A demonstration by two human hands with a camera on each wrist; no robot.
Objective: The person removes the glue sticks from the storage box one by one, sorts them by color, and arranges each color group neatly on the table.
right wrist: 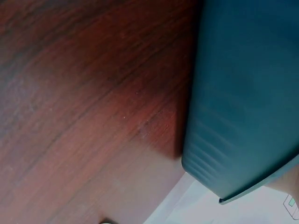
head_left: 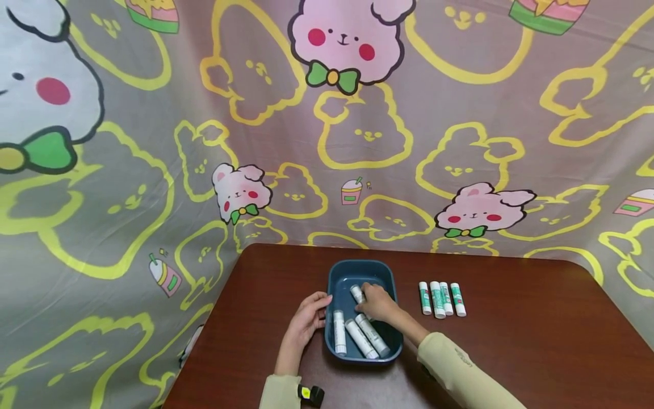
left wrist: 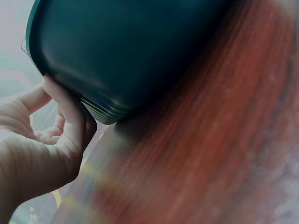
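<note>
Pale cream sleeves (head_left: 460,363) enter from the bottom edge, nearest the viewer, with a small black device bearing a yellow patch (head_left: 310,395) at the left wrist. Between the arms, on a glossy reddish-brown wooden table (head_left: 536,341), sits a dark teal rectangular bin with rounded corners (head_left: 368,270), apparently plastic. The left hand (head_left: 306,319) holds the bin's left rim, its fingers bent against it. The right hand (head_left: 379,304) reaches inside, fingers curled and pinching a slim white cylindrical tube (head_left: 356,292) about midway along the bin; the right wrist view does not show this grip. Three white cylinders with grey print (head_left: 361,339) lie in the bin's near half, one along the left wall and two slanting side by side. Right of the bin, apart from it, four short white tubes with green labels (head_left: 437,300) lie in a roughly parallel row. The work looks partway through: the green-labelled row seems set out and the three cylinders rest in the bin, while the pinched tube, not yet released, appears left to place. Cartoon-rabbit cloth (head_left: 291,136) hangs behind.
</note>
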